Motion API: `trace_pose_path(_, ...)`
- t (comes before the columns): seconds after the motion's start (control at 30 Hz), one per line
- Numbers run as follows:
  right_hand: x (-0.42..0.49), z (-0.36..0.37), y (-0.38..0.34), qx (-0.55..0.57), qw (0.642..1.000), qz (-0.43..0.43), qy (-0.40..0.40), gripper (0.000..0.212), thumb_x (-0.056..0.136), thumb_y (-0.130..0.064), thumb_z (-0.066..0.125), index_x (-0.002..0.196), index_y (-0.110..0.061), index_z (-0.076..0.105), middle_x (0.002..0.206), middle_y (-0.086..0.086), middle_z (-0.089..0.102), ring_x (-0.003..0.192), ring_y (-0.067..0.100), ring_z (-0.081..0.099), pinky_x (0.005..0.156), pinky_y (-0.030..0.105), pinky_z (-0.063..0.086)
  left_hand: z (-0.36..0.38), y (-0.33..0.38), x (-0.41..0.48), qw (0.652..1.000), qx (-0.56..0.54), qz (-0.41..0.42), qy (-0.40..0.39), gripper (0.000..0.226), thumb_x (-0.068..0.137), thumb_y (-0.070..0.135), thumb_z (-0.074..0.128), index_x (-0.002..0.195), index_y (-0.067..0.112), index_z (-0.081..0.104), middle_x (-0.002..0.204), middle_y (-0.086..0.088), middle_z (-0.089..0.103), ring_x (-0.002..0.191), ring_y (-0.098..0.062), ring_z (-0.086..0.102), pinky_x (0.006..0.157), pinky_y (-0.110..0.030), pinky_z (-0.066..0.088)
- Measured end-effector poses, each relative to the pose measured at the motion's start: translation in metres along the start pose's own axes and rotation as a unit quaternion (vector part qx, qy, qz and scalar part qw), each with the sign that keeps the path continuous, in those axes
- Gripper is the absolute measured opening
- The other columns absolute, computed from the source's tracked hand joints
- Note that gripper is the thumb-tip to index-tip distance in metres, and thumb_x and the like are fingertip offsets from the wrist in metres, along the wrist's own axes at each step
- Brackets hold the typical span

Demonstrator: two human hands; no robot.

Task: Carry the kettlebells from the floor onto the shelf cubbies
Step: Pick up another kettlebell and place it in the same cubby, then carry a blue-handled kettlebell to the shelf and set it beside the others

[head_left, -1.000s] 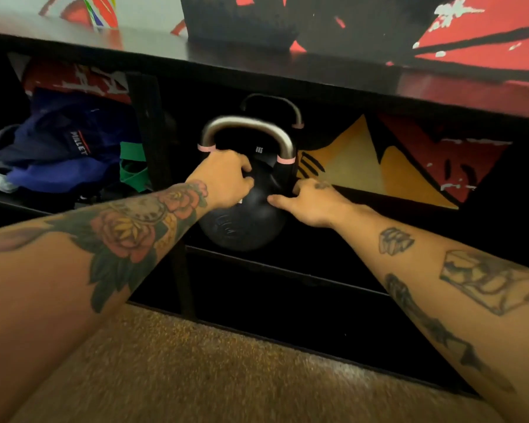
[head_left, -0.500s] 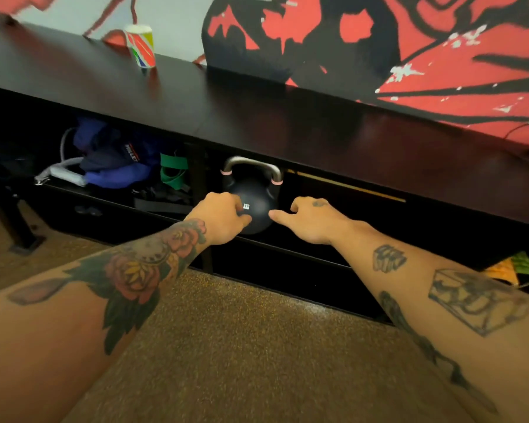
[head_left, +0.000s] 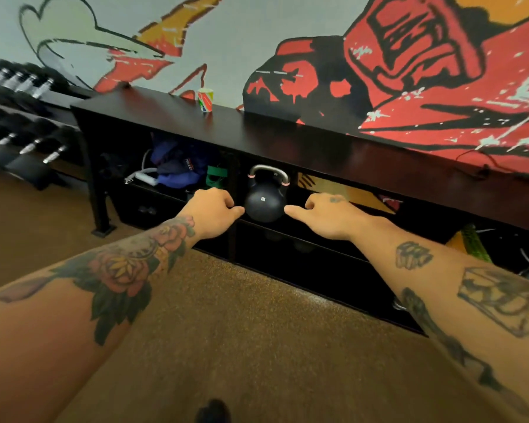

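A black kettlebell [head_left: 264, 200] with a steel handle and pink bands stands upright in an upper cubby of the long dark shelf unit [head_left: 318, 141]. My left hand [head_left: 216, 210] hovers just left of the ball, fingers loosely curled, holding nothing. My right hand [head_left: 324, 213] is just right of it, index finger pointing at the ball, also empty. Neither hand grips the kettlebell. Both forearms stretch out over the brown carpet.
The cubby to the left holds blue cloth [head_left: 174, 166], a white strap and a green band [head_left: 216, 175]. A small striped can [head_left: 205, 100] stands on the shelf top. A dumbbell rack [head_left: 19, 126] is at far left. Brown carpet [head_left: 242, 331] lies in front.
The view has pulled back and up from the shelf. Both hands have come off the kettlebell, which stays in its cubby.
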State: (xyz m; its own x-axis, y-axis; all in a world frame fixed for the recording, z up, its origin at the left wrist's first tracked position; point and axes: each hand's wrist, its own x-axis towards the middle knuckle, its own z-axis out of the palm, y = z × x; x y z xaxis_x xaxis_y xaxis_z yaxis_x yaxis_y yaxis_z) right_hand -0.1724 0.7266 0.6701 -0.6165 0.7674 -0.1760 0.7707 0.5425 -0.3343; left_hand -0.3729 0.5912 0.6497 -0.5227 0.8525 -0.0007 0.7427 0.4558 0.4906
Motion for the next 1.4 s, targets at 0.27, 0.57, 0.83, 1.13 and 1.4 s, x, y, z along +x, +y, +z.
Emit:
trace_pose_path(0.27, -0.103, 0.078, -0.044, 0.022, 0.995, -0.005, -0.095, 0.072, 0.1, -0.069, 0.041, 0.125, -0.007, 0.067, 0.128, 0.014, 0.066, 0.121, 0.034, 0.058, 0.086, 0.036, 0.039, 0.013, -0.044, -0.135, 0.994, -0.003, -0.07, -0.085, 0.039, 0.098, 0.046, 0.06, 0.119, 0.016, 0.074, 0.121, -0.009, 0.073, 0.114, -0.028, 0.066, 0.094, -0.034, 0.051)
trace_pose_path(0.57, -0.145, 0.235, -0.085, 0.041, 0.982, 0.035, -0.181, 0.074, 0.099, -0.072, 0.039, 0.128, -0.008, 0.062, 0.132, 0.014, 0.063, 0.116, 0.034, 0.059, 0.079, 0.037, 0.041, 0.07, -0.167, -0.216, 0.972, -0.015, -0.165, -0.165, 0.042, 0.1, 0.045, 0.059, 0.124, 0.013, 0.071, 0.124, -0.014, 0.069, 0.103, -0.03, 0.065, 0.081, -0.03, 0.046)
trace_pose_path(0.83, -0.164, 0.368, -0.117, 0.079, 0.952, 0.14, -0.262, 0.078, 0.103, -0.066, 0.037, 0.145, -0.003, 0.054, 0.153, 0.018, 0.052, 0.138, 0.037, 0.051, 0.104, 0.04, 0.042, 0.138, -0.295, -0.233, 0.945, -0.013, -0.172, -0.279, 0.035, 0.099, 0.049, 0.057, 0.105, 0.018, 0.073, 0.108, -0.01, 0.071, 0.097, -0.03, 0.066, 0.076, -0.029, 0.043)
trace_pose_path(1.13, -0.176, 0.621, -0.073, 0.148, 0.893, 0.279, -0.322, 0.074, 0.103, -0.063, 0.043, 0.13, 0.002, 0.063, 0.151, 0.026, 0.055, 0.139, 0.039, 0.052, 0.103, 0.036, 0.042, 0.341, -0.456, -0.272, 0.906, 0.037, -0.201, -0.371, 0.048, 0.105, 0.049, 0.044, 0.128, 0.016, 0.072, 0.138, -0.013, 0.065, 0.13, -0.037, 0.057, 0.101, -0.033, 0.045)
trace_pose_path(1.4, -0.185, 0.825, -0.022, 0.241, 0.841, 0.382, -0.298, 0.071, 0.097, -0.061, 0.055, 0.14, -0.005, 0.063, 0.131, 0.021, 0.063, 0.118, 0.034, 0.062, 0.097, 0.042, 0.048, 0.501, -0.553, -0.298, 0.889, -0.034, -0.338, -0.307, 0.049, 0.092, 0.048, 0.066, 0.107, 0.002, 0.075, 0.102, -0.014, 0.07, 0.086, -0.027, 0.061, 0.07, -0.031, 0.044)
